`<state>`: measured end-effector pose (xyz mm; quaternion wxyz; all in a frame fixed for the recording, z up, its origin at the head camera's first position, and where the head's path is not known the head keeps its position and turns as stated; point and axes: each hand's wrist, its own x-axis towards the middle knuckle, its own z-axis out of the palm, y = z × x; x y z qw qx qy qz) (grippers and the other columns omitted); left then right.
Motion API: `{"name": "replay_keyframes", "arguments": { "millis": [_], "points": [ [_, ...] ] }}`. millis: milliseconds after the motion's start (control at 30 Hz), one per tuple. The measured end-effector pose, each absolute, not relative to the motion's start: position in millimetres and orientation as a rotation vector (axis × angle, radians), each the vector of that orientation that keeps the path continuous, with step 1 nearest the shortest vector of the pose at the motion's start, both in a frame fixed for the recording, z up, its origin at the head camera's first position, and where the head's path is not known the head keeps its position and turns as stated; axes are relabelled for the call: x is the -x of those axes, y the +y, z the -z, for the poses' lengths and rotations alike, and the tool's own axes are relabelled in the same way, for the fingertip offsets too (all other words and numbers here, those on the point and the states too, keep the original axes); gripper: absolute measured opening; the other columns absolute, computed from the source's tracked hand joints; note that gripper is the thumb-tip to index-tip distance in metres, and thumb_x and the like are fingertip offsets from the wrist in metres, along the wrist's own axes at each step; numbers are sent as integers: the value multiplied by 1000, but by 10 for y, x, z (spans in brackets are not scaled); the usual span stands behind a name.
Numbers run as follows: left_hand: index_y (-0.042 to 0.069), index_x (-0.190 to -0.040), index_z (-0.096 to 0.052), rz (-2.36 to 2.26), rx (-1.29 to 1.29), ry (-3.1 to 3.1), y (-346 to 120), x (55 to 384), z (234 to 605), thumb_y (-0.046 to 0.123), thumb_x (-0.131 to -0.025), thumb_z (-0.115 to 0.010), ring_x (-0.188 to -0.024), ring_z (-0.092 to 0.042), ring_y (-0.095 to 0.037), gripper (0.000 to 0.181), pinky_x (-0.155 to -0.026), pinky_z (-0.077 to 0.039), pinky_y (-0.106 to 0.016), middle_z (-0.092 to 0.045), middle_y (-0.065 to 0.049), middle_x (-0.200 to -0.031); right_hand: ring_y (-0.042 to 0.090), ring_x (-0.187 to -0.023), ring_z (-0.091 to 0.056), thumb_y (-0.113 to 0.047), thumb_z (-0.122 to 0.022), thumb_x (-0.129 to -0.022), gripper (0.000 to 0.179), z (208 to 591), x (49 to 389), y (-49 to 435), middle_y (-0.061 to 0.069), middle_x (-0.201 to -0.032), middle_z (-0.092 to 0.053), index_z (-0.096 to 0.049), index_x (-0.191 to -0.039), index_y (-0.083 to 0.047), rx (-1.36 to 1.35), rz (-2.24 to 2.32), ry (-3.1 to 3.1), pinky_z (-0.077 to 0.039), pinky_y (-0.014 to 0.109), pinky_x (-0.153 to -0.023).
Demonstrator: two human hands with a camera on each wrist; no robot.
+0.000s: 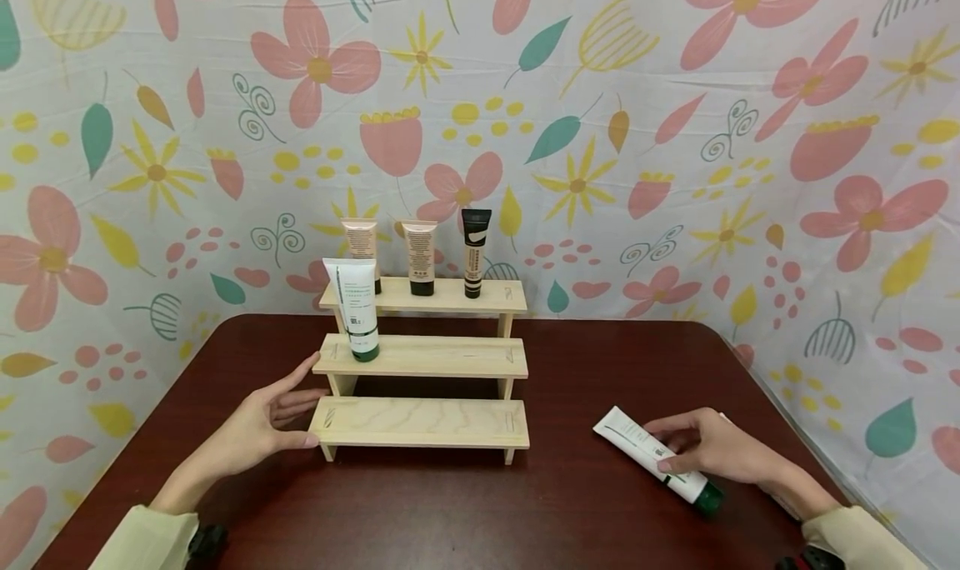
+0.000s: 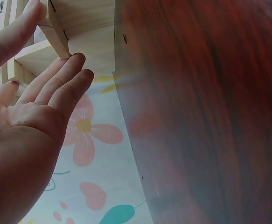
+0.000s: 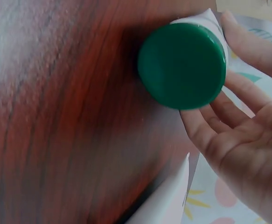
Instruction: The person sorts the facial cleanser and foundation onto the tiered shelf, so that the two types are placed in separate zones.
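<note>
At the left, the left hand (image 1: 261, 428), fingers extended, touches the end of the rack (image 1: 420, 421), which bears a white tube (image 1: 356, 303), two beige tubes (image 1: 422, 253) and a black-ended tube (image 1: 473, 262), all with print too small to read. At the right, on or just above the table (image 1: 570, 512), the right hand (image 1: 716, 447) grips the held tube (image 1: 645, 448) between thumb and fingers; the step appears to be grasping, the next move calling for a secure lift, and no brand is legible.
</note>
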<state>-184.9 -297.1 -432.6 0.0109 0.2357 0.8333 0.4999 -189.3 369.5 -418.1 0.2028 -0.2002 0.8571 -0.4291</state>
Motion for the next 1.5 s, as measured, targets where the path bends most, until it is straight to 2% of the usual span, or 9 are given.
{"name": "replay_keyframes", "arguments": {
  "millis": [200,333,567,733,1033,1500],
  "points": [
    [16,-170,-23,-1567,-765,2606,-2954,1843,4311,8,-83,-91,-128,-60,-48,110,-98,-53,-45,-46,-31,-154,22,-101,-68,-4,-72,-99,51,4176,1958,3831,27,-133,-64,-55,-143,16,670,1244,2239,-57,32,-79],
    [15,-170,-22,-1570,-772,2601,-2954,1840,4305,8,-83,-90,-128,-60,-48,110,-98,-53,-49,-45,-31,-155,22,-105,-69,1,-69,-99,50,4173,2018,3873,34,-135,-60,-52,-143,19,741,1263,2152,-58,32,-82],
    [17,-170,-22,-1562,-740,2601,-2964,1850,4315,8,-83,-90,-128,-60,-47,111,-99,-52,-48,-47,-31,-154,23,-103,-70,4,-68,-99,54,4179,2083,3899,24,-127,-65,-45,-143,24,752,1309,2032,-59,33,-83],
    [18,-170,-22,-1558,-728,2599,-2973,1860,4331,9,-83,-90,-129,-59,-46,111,-100,-52,-50,-46,-30,-154,23,-99,-71,4,-69,-98,56,4189,2104,3894,22,-121,-67,-44,-143,26,731,1303,2004,-59,33,-81],
    [19,-170,-22,-1553,-724,2607,-2974,1859,4338,9,-83,-91,-129,-60,-46,112,-100,-51,-54,-46,-28,-156,23,-93,-72,3,-73,-96,57,4189,2113,3865,26,-120,-67,-47,-141,25,722,1269,2022,-60,32,-78],
    [18,-170,-22,-1549,-723,2604,-2969,1852,4332,10,-84,-90,-129,-60,-47,111,-100,-50,-55,-50,-31,-151,14,-84,-72,0,-76,-94,52,4185,2129,3797,19,-113,-73,-55,-135,24,763,1192,2036,-59,30,-73]
  ]
}}
